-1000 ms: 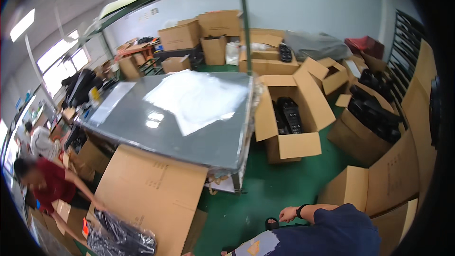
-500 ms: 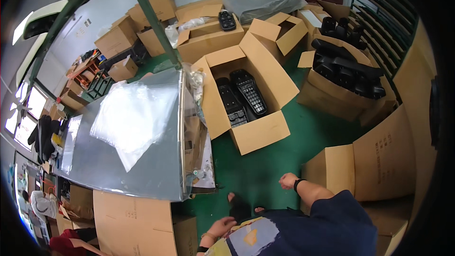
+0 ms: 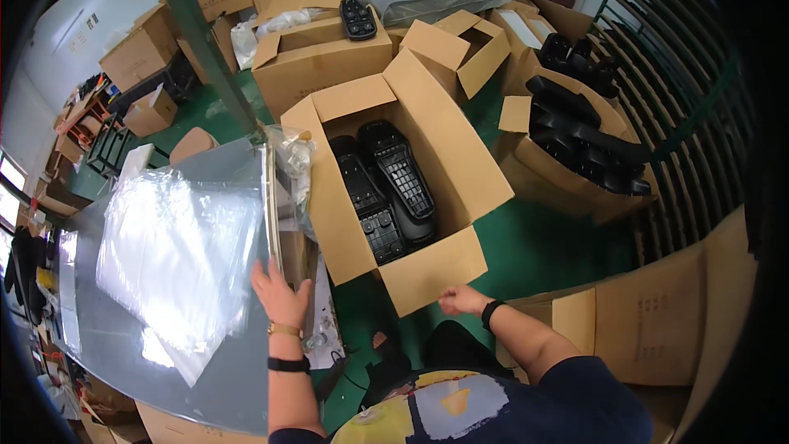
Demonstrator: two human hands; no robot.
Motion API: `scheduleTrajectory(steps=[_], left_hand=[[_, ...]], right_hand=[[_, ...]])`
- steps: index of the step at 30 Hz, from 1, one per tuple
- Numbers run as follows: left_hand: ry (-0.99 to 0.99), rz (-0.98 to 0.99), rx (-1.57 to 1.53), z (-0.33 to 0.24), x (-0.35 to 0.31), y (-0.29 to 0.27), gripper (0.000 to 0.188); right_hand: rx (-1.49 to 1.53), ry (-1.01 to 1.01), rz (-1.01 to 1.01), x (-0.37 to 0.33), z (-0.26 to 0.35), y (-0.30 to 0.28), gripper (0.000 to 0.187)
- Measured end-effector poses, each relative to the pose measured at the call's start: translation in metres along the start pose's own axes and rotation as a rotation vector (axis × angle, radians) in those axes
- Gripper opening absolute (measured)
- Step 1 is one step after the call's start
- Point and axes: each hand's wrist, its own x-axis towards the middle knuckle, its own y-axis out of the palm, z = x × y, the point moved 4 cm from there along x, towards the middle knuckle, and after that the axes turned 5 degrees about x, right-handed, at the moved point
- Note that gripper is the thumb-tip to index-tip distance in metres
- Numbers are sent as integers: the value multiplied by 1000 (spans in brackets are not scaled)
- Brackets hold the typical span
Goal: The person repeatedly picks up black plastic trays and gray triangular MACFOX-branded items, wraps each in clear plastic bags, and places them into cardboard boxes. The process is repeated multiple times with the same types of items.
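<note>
My left hand is raised at the right edge of the grey table, open with its fingers apart and nothing in it. Beside it on the table lies a stack of clear plastic bags. My right hand is loosely closed, with nothing visible in it. It hovers at the near flap of an open cardboard box; I cannot tell whether it touches. Inside that box lie black moulded plastic parts, one with a ribbed grid and another beside it.
A carton of black plastic parts stands at the right, before a green slatted rack. More cartons line the back, one with a black part on it. A green post rises beyond the table. A large carton is at my right.
I have moved closer to the open box and table. My left hand has risen from beside my body to the table edge, and my right hand has come to the box's near flap.
</note>
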Motion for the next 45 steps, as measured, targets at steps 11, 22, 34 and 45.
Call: scheduleTrajectory(steps=[11, 22, 34, 45], left_hand=[[-263, 161, 378, 11, 72, 48, 83], [-157, 174, 798, 22, 74, 81, 90], [-184, 194, 936, 23, 75, 83, 99], [-288, 76, 418, 21, 73, 54, 86]], right_hand=[[460, 71, -101, 251, 152, -98, 25], [-431, 126, -231, 558, 85, -95, 52], [222, 102, -394, 598, 23, -74, 36], [883, -384, -121, 281, 175, -144, 58]])
